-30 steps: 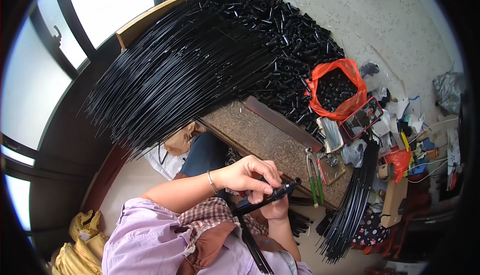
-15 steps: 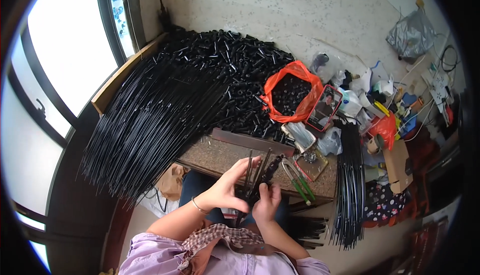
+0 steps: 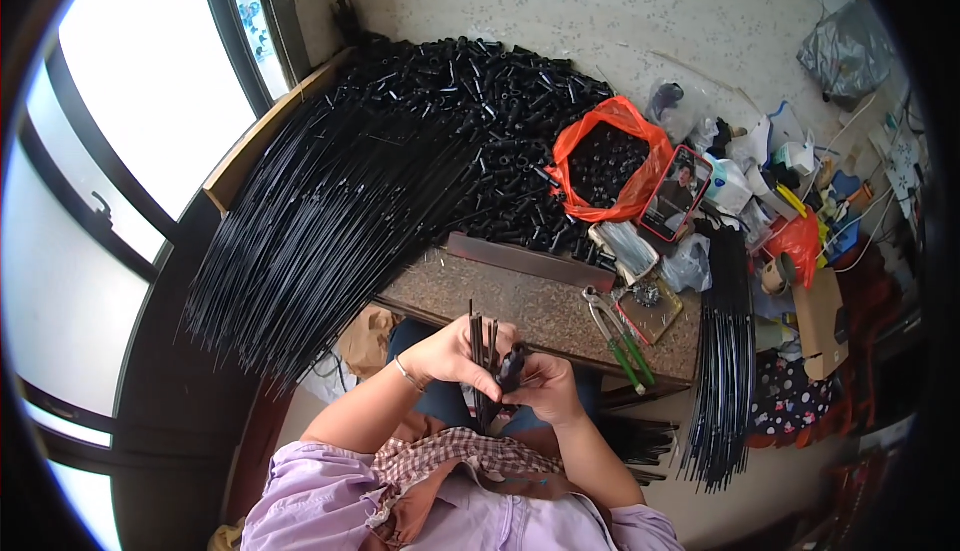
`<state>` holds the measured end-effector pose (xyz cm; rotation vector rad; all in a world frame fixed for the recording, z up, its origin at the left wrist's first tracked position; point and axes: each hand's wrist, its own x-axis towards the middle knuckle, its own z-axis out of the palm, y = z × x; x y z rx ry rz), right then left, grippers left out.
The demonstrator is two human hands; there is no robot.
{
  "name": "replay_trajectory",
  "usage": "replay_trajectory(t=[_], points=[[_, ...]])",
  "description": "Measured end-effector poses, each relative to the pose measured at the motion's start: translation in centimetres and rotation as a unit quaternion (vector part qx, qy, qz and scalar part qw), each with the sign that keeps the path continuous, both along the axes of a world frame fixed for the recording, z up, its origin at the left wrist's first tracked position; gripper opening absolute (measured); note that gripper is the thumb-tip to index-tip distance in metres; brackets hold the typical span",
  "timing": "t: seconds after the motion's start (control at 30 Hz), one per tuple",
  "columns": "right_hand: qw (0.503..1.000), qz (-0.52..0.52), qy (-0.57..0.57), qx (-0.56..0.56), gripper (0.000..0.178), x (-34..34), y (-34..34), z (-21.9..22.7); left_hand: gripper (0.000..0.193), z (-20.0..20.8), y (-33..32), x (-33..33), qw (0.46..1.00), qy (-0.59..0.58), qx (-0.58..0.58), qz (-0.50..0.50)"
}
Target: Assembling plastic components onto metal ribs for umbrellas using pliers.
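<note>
Several thin black rods (image 3: 481, 339) stand upright close to my body, just off the table's front edge. My left hand (image 3: 450, 359) is closed around them, thumb across the front. A thicker dark black piece (image 3: 512, 366) sits against the rods, between my two hands; its exact shape is blurred. My right hand (image 3: 552, 389) pinches at the lower part of this bundle, fingertips and thumb close together beside the left thumb. What exactly lies between the right fingertips is partly hidden. Green-handled pincers (image 3: 617, 341) lie on the table to the right of my hands.
A large fan of long black rods (image 3: 320, 231) overhangs the table's left side, with a heap of short black tubes (image 3: 520, 101) behind. An orange bag (image 3: 652, 136) of small black parts, a phone (image 3: 677, 194) and another rod bundle (image 3: 728, 371) are at the right. A metal bar (image 3: 530, 261) edges the heap.
My left hand has gone from spread fingers to closed around the rods. My right hand has moved in against the bundle, and the dark piece has dropped lower. The whole view has shifted slightly.
</note>
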<state>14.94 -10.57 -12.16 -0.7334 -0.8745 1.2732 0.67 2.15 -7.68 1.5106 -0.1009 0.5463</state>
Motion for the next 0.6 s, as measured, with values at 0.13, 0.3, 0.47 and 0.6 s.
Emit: replay_trajectory(t=[0.13, 0.3, 0.47, 0.6], points=[[0.99, 0.137, 0.024, -0.009, 0.027, 0.6, 0.7, -0.2, 0.039, -0.7, -0.3, 0.2, 0.996, -0.033, -0.059, -0.062], [0.991, -0.12, -0.033, -0.055, 0.026, 0.0, 1.4, 0.2, 0.07, -0.8, -2.3, 0.9, 0.942, 0.065, 0.255, 0.21], [0.911, -0.315, -0.263, 0.031, 0.028, -2.0, 1.1, 1.6, 0.041, -2.2, -3.4, 0.7, 0.949, 0.151, 0.095, 0.261], [0.918, -0.321, -0.231, 0.016, 0.015, -2.7, 0.7, 1.0, 0.032, -1.9, -2.9, 1.4, 0.959, 0.107, 0.121, 0.233]])
